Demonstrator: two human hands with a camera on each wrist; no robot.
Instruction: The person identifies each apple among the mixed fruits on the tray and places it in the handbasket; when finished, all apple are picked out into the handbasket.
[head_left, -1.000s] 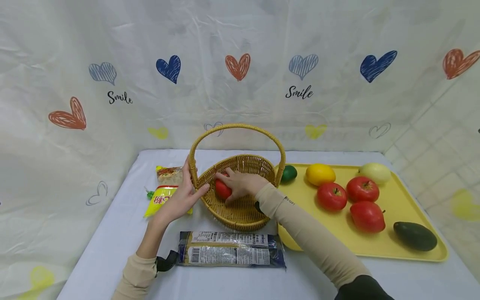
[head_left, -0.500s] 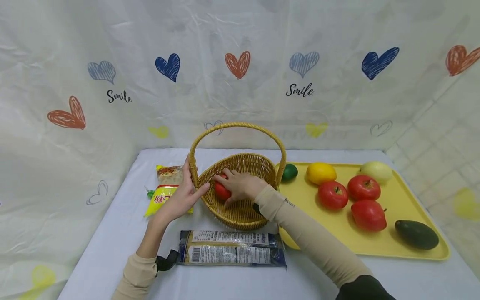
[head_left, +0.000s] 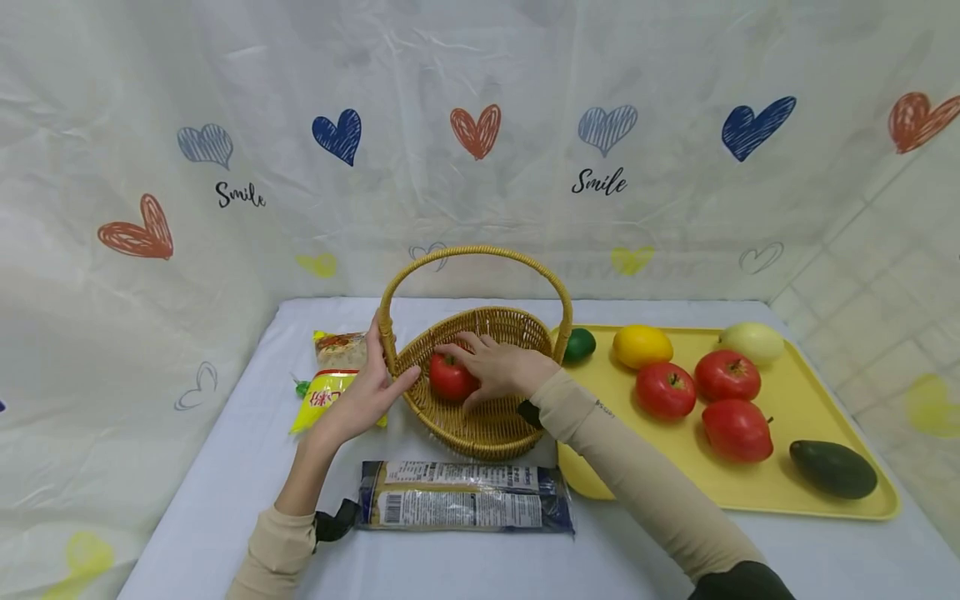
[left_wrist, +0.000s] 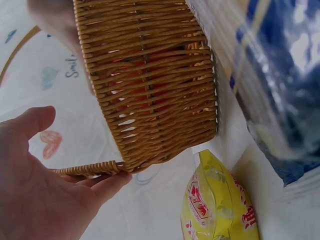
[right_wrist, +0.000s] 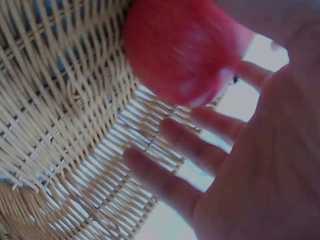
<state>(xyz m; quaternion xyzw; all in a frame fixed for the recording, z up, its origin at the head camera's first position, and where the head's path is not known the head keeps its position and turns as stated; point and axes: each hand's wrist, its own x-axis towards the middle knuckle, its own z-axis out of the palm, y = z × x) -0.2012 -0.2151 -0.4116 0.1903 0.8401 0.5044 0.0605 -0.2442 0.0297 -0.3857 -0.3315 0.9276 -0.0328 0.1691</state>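
Note:
A red apple (head_left: 452, 379) lies in the left part of a wicker basket (head_left: 483, 450). My right hand (head_left: 498, 367) reaches over it from the right, its fingers spread and loosely extended. In the right wrist view the apple (right_wrist: 180, 50) sits against the basket wall, and most of the fingers (right_wrist: 165, 180) stand apart from it. At the basket's left side my left hand (head_left: 365, 396) rests against the foot of the handle (head_left: 387, 325). Its fingers lie straight behind the handle while the thumb sticks out free, as the left wrist view shows.
A yellow tray (head_left: 615, 458) on the right bears several red fruits, a lemon (head_left: 642, 347), a green lime (head_left: 580, 345), a pale round fruit (head_left: 752, 343) and a dark avocado (head_left: 832, 469). Yellow food packets (head_left: 326, 396) lie left of the basket. A long labelled packet (head_left: 465, 497) lies in front.
My right hand has drawn slightly right and its fingers have loosened from the apple, which now shows more fully and sits a little further right. My left hand stays at the handle.

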